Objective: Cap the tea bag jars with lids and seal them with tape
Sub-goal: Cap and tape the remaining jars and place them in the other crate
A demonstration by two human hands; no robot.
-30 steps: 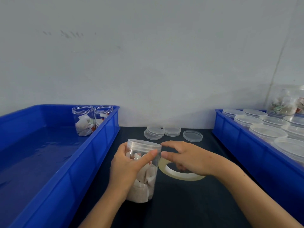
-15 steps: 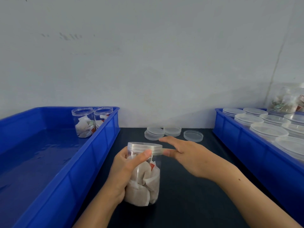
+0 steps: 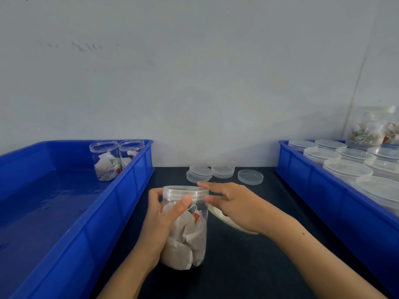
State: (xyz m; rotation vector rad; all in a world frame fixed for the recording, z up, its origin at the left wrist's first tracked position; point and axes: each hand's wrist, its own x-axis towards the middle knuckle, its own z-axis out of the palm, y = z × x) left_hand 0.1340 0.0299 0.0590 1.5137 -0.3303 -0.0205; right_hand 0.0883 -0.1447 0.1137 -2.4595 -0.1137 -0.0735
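A clear jar (image 3: 187,234) stuffed with tea bags stands on the dark table with a clear lid (image 3: 183,192) on top. My left hand (image 3: 159,225) grips the jar from the left, its thumb lying across the front up to the lid's rim. My right hand (image 3: 235,208) is at the lid's right edge; its index finger reaches along the back rim and its thumb tip meets the side. A pale tape roll (image 3: 220,219) lies under my right hand, mostly hidden.
A blue bin (image 3: 121,203) on the left holds two open tea bag jars (image 3: 105,162) in its far corner. Loose lids (image 3: 199,173) lie by the wall. A blue bin (image 3: 323,203) on the right is packed with several capped jars (image 3: 345,169).
My right hand rose from the tape roll to the lid's edge. The jar turned slightly in my left hand, whose thumb moved up to the lid rim.
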